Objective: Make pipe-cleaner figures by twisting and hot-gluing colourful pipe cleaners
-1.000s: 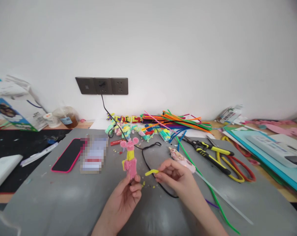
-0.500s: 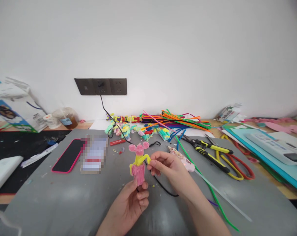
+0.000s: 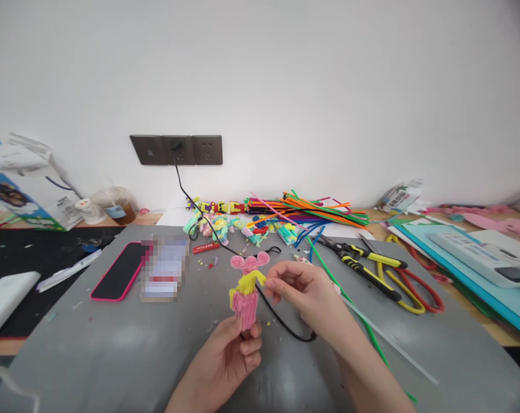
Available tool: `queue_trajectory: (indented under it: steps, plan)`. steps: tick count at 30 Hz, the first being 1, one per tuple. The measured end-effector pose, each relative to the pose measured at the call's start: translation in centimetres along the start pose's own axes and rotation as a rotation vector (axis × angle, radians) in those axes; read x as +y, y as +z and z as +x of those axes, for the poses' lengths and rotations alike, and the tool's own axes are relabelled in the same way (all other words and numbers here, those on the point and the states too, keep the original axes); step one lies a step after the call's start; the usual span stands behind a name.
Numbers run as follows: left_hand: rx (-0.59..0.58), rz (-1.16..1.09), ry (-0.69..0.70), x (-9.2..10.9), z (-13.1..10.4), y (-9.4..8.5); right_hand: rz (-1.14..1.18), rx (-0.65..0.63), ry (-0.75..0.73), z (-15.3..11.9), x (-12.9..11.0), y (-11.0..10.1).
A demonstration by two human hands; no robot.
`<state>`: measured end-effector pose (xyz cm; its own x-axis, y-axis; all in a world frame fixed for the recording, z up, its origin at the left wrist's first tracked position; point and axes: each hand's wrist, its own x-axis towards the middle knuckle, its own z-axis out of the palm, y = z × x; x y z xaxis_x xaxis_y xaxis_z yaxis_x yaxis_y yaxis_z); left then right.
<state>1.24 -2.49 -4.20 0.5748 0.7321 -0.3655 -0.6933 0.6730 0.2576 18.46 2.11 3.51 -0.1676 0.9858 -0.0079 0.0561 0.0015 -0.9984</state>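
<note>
A pipe-cleaner figure (image 3: 246,304) with a pink skirt, a yellow top and a pink round-eared head stands upright in front of me. My left hand (image 3: 227,353) grips it at the bottom of the skirt, thumb in front and fingers curled behind. At the figure's right side, my right hand (image 3: 302,292) pinches the end of its bent yellow arm between thumb and fingers. Behind my right hand a glue gun is mostly hidden, with a clear glue stick (image 3: 393,341) trailing from it. Its black cord runs behind the figure.
Pliers (image 3: 367,275) and red-and-yellow-handled scissors (image 3: 408,292) lie to the right, beside blue folders (image 3: 449,258). Bundled pipe cleaners (image 3: 311,209) and several small figures (image 3: 221,226) line the back. A phone (image 3: 121,272) rests at left, near a drink cup (image 3: 117,206).
The figure has shifted slightly right and its head faces more upward-right. Its yellow arm now bends closer to the body, and my right hand has moved a little right with it.
</note>
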Motion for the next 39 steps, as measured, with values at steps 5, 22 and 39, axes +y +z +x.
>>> queue_trajectory:
  steps: [5, 22, 39]
  plan:
    - [-0.01, 0.024, 0.007, -0.1, -0.1, -0.2, -0.043, -0.003, -0.011, -0.1, 0.0, -0.3]
    - [-0.071, 0.061, 0.012, -0.3, -0.2, -0.5, -0.033, -0.049, 0.027, -0.6, -0.5, -0.2]
    - [-0.096, 0.155, 0.044, -0.3, 0.0, -1.2, -0.012, -0.095, 0.043, -0.7, -0.6, -0.4]
